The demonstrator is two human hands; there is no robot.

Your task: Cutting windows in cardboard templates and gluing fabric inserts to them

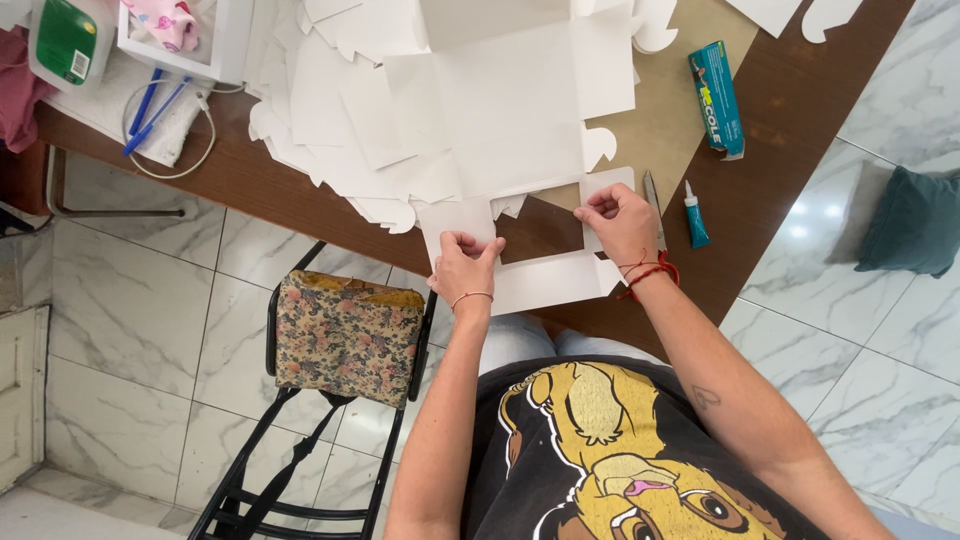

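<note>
A flat white cardboard box blank (545, 283) with a rectangular window cut in it lies at the near edge of the brown table (760, 150). My left hand (466, 266) pinches its left flap, fingers closed on the card. My right hand (620, 224) grips the right side of the window frame. A red thread bracelet sits on each wrist. Behind the blank, a larger unfolded white box sheet (510, 90) rests on a pile of similar cut sheets.
A small teal glue tube (695, 216) and a thin blade (652, 200) lie just right of my right hand. A teal carton (716, 98) sits farther back. A floral-cushioned black chair (345, 338) stands left of my legs. A dark cushion (915, 222) lies on the marble floor.
</note>
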